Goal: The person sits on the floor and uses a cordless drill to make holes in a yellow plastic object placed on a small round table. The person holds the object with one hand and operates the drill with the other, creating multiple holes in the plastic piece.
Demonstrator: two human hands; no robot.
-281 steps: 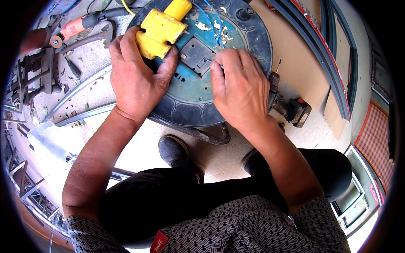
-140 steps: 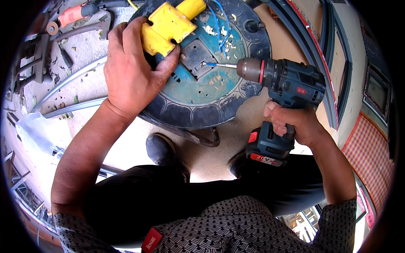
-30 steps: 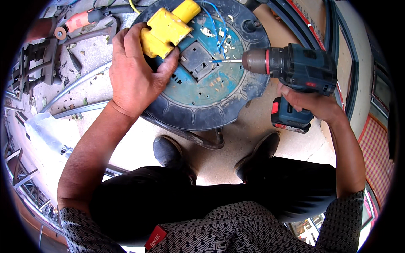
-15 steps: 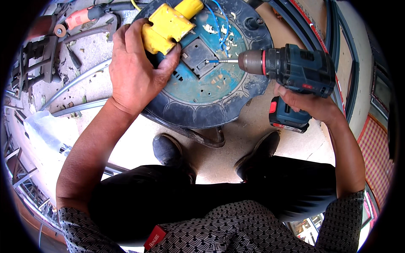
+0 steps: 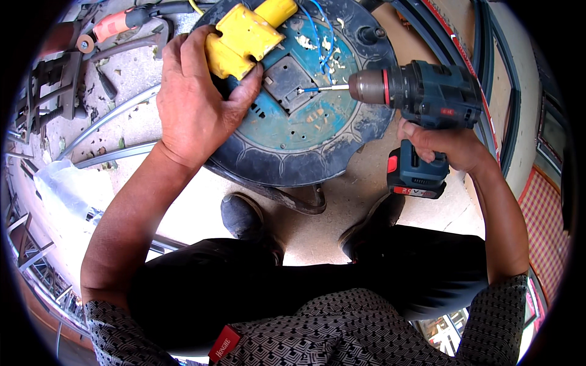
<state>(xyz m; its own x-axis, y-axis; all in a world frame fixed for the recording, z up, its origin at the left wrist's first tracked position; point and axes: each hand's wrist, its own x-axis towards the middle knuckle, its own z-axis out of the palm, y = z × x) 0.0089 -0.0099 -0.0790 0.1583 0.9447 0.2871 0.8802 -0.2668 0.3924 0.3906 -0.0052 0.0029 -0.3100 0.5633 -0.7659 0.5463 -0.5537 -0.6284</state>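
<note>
My left hand (image 5: 198, 100) is closed round a yellow plastic housing (image 5: 247, 38) at the far left of a round reel (image 5: 287, 161) with a black rim and a teal middle. In my right hand (image 5: 448, 143) is a cordless drill (image 5: 427, 91), held by its grip and pointing left. Its long driver bit (image 5: 323, 88) has a blue sleeve, and the tip is at a dark square plate (image 5: 287, 82) in the reel's middle. Blue wires (image 5: 323, 30) lie across the teal face beside pale crumbs. The underside of the housing is hidden.
An orange angle grinder (image 5: 119, 24) lies on the floor at the far left, near metal brackets and light metal strips (image 5: 116, 152). Dark frame profiles (image 5: 482, 49) stand along the right. Clear plastic sheeting (image 5: 67, 186) is at the left. My shoes (image 5: 241, 216) are just in front of the reel.
The drill has tilted slightly, its battery lower and its chuck a little to the right. The bit tip stays at the square plate, and my left hand has barely moved.
</note>
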